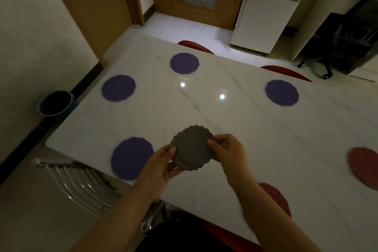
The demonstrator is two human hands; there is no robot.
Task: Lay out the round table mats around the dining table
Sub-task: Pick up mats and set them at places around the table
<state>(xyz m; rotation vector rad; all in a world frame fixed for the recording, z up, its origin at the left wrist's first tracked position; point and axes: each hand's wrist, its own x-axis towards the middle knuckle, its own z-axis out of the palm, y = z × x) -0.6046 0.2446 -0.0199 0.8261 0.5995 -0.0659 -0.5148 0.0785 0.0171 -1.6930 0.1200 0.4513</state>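
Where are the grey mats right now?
In the head view, the grey mats are held above the table's near edge between the left hand and right hand.

No readable text, labels, brands or numbers anywhere: mats (191,148), table (266,129) and fridge (266,10) all unmarked.

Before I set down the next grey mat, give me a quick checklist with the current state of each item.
1. Grey mats held by both hands, left hand and right hand: ok.
2. Top mat separated from the stack: cannot tell; edges are offset.
3. Number of grey mats held: cannot tell.
4. Bare table ahead of the hands: ok.
5. Four purple mats, e.g., lying flat: ok.
6. Red mat partly hidden by the right arm: cannot tell.
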